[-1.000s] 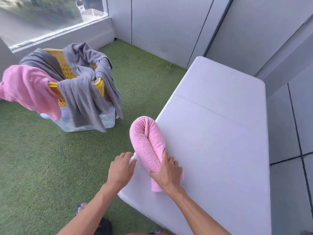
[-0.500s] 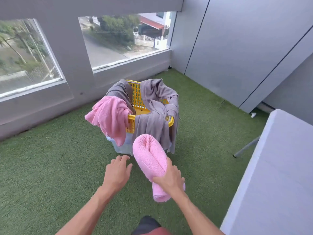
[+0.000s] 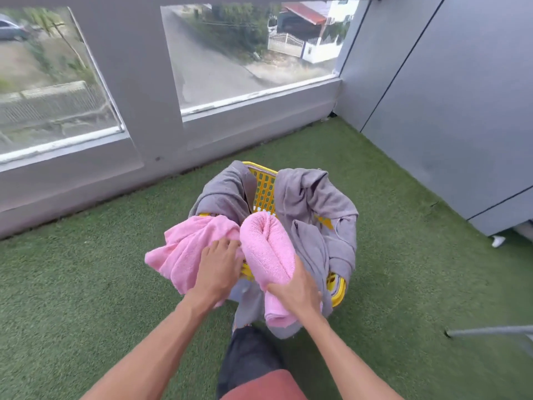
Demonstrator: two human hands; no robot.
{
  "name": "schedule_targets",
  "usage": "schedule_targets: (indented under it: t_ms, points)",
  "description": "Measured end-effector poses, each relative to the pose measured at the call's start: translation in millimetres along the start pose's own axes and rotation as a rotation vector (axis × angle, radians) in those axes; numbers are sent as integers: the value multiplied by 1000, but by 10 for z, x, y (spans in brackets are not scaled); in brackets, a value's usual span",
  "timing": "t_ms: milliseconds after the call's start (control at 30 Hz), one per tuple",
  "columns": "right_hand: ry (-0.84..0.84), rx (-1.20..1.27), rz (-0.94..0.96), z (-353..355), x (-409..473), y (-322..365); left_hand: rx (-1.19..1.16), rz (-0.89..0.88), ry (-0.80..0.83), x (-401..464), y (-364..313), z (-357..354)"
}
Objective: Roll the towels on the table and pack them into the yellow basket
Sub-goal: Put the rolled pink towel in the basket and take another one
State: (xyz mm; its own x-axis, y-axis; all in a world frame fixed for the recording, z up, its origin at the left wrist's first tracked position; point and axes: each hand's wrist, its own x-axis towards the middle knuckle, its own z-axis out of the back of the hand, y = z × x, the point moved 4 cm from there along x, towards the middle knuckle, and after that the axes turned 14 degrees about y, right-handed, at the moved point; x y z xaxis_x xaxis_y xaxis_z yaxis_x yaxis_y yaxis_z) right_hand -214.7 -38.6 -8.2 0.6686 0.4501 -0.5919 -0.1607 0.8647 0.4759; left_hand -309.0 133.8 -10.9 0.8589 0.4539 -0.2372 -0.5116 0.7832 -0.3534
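Note:
The yellow basket (image 3: 264, 192) stands on the green turf in front of me. A loose pink towel (image 3: 184, 249) hangs over its near left rim, and grey cloths (image 3: 314, 203) drape its back and right sides. My right hand (image 3: 298, 293) grips a rolled pink towel (image 3: 266, 249) near its lower end, holding the roll over the basket's near rim with its far end above the opening. My left hand (image 3: 217, 268) rests on the loose pink towel beside the roll, fingers fairly straight. The basket's inside is mostly hidden.
A low wall with windows (image 3: 236, 53) runs behind the basket. Grey panels (image 3: 447, 111) close off the right side. A grey table leg (image 3: 490, 332) shows at the lower right edge. My knee (image 3: 253, 365) is just below the basket.
I turned from the table to the basket and came close. The rolled pink towel went from the table edge to above the basket. My left hand came down onto the loose pink towel.

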Motion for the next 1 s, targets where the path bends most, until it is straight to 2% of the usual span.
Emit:
schedule_targets:
  t_ms: [167,267,467,633,767,867,933,1000]
  points:
    - [71,-46,-131,193,1189,272,77,82,74,983,430,-8]
    - [90,-58,-219,97,1814,312,150,50,87,1326,627,-171]
    - [77,-64,-363,-460,2831,233,159,60,115,1683,873,-498]
    - [154,-50,-402,-1068,3180,-70,157,46,90,1734,938,-639]
    - [288,43,-353,-1422,3265,-265,158,51,68,1744,940,-679]
    - [327,64,-300,-1456,3271,-284,162,32,76,1748,926,-671]
    - [323,95,-158,-1399,3211,-217,165,13,91,1760,908,-660]
    - [347,142,69,-1330,3115,-80,182,-7,100,1773,896,-662]
